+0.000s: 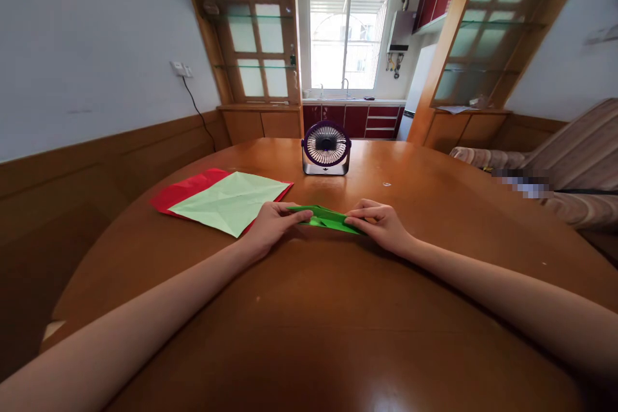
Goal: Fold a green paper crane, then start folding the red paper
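Note:
A bright green sheet of folded paper (328,217) is stretched between my two hands, just above the wooden table (309,322). My left hand (273,225) pinches its left end, thumb lying on top. At the right end, my right hand (381,224) grips it between thumb and fingers. The paper has several layers and a raised fold along its far edge. Left of my left hand lies a creased pale green sheet (232,199) on top of a red sheet (186,192), which shows at its left and right edges.
A small purple desk fan (326,145) stands beyond my hands on the table. Near it lies a small whitish scrap (386,184). A striped sofa (574,167) sits to the right, and a wall (96,45) with a plugged-in cord (196,106) runs along the left.

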{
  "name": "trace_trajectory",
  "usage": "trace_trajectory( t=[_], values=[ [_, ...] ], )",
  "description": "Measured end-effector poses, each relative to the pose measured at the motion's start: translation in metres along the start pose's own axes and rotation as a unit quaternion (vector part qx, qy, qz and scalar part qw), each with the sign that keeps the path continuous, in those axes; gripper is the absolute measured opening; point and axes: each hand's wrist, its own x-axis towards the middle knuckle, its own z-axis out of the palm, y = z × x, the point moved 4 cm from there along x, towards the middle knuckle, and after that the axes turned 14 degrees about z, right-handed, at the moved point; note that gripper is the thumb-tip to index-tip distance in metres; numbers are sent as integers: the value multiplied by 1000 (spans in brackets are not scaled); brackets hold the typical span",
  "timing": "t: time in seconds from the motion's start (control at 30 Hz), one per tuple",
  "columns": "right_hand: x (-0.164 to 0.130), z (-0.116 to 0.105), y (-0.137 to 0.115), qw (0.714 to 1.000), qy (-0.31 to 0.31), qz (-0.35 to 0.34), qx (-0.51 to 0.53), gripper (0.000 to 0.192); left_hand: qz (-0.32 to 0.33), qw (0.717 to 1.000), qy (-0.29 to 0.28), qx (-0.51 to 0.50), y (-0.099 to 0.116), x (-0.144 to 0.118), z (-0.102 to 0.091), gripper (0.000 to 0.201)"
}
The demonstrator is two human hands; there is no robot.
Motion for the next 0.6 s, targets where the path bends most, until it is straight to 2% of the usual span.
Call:
trace_trajectory(
  t=[0.3,0.6],
  values=[
    [1,0,0,1000,-9,18,10,19,54,997,0,55,3,1,-2,23],
    [4,0,2,997,-26,59,39,19,24,997,-16,77,9,2,-3,27]
  ],
)
